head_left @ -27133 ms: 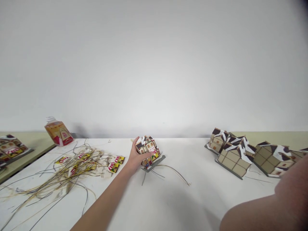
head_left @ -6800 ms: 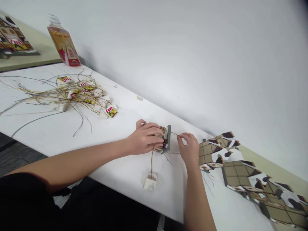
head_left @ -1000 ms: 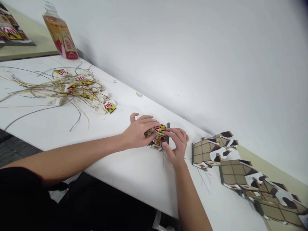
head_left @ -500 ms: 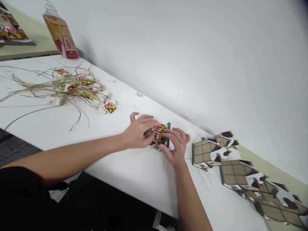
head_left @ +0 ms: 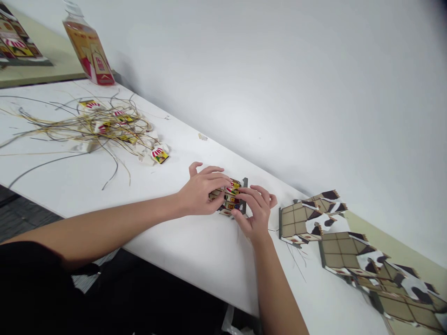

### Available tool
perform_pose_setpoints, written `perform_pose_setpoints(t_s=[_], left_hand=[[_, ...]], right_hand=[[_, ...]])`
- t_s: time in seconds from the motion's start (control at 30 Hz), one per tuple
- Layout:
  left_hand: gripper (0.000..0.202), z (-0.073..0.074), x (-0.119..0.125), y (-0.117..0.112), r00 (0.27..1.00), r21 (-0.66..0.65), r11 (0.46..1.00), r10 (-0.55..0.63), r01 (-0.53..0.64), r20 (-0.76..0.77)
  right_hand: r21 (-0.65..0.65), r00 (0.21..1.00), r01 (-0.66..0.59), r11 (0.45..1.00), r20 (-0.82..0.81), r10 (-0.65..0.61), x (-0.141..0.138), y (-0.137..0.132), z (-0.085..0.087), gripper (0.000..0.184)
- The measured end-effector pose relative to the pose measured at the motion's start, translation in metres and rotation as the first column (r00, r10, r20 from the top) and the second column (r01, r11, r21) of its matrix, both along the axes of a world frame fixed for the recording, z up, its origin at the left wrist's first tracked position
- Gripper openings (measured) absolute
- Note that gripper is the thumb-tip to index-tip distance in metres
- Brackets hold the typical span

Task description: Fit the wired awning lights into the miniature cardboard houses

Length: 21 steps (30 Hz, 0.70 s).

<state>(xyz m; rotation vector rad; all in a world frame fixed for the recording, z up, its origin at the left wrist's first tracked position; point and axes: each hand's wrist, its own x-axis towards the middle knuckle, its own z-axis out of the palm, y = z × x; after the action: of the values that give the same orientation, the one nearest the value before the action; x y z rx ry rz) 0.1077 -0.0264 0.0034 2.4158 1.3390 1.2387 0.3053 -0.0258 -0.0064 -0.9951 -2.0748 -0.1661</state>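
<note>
White table (head_left: 195,251) against a plain white wall, pretty bare setup. Both hands are clamped on one little house (head_left: 231,199) lying on its side near the middle of the table. The left hand (head_left: 200,193) covers its far side with fingers curled over the top, and the right hand (head_left: 256,211) pinches the grey base end, fingertips pressed onto the painted front (so both closed around it, not just touching). Thin wires trail out from under the right wrist. Just to the right sit more houses (head_left: 300,221) with brown grid walls and snowy roofs, lined up along the table edge. Well off to the left there's a wire tangle (head_left: 98,128) with small striped awning pieces (head_left: 159,155) mixed in, and an orange bottle (head_left: 89,44) stands behind that.
</note>
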Motion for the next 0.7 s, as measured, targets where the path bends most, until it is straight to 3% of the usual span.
perform_pose_setpoints(t_s=[0.7], left_hand=[[0.02,-0.0006,0.0001,0.0019,1.0,-0.005,1.0,-0.002,0.002,-0.006]], right_hand=[[0.071,0.999,-0.019,0.997,0.039,0.016,-0.0019,0.0004,-0.0018,0.043]])
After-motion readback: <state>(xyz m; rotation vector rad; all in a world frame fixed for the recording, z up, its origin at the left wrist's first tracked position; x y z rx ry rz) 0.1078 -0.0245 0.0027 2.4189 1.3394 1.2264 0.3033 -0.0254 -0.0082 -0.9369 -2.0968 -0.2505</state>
